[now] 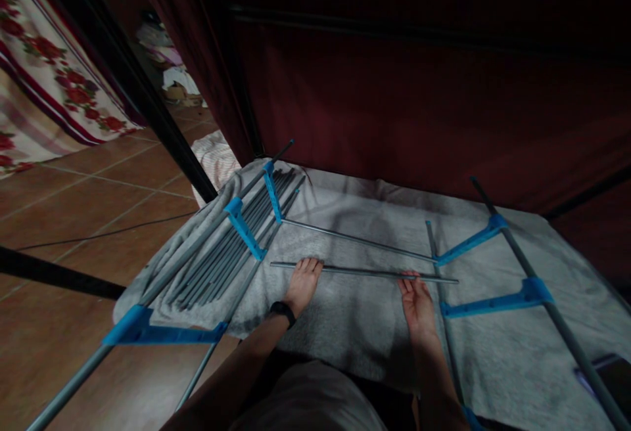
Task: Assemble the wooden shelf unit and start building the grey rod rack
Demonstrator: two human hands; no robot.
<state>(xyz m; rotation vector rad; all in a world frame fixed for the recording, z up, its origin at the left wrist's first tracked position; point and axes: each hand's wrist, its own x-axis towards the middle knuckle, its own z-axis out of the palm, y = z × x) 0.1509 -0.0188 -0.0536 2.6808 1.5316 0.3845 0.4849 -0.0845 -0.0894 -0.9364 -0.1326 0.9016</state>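
A thin grey metal rod (365,272) lies crosswise on a grey blanket (355,332) in front of me. My left hand (302,284) rests palm down with its fingertips touching the rod's left end; a black band is on that wrist. My right hand (418,304) also lies flat, fingertips at the rod nearer its right end. Both hands have fingers stretched out and hold nothing. A second rod (355,238) lies just beyond, joined to blue plastic connectors (271,189).
A bundle of grey rods (231,247) with a blue bracket (244,227) lies left on the blanket. A frame of grey tubes with blue arms (497,301) stands right. A dark red cloth wall (419,102) is behind; brown tile floor (73,221) and flowered cloth (54,69) lie left.
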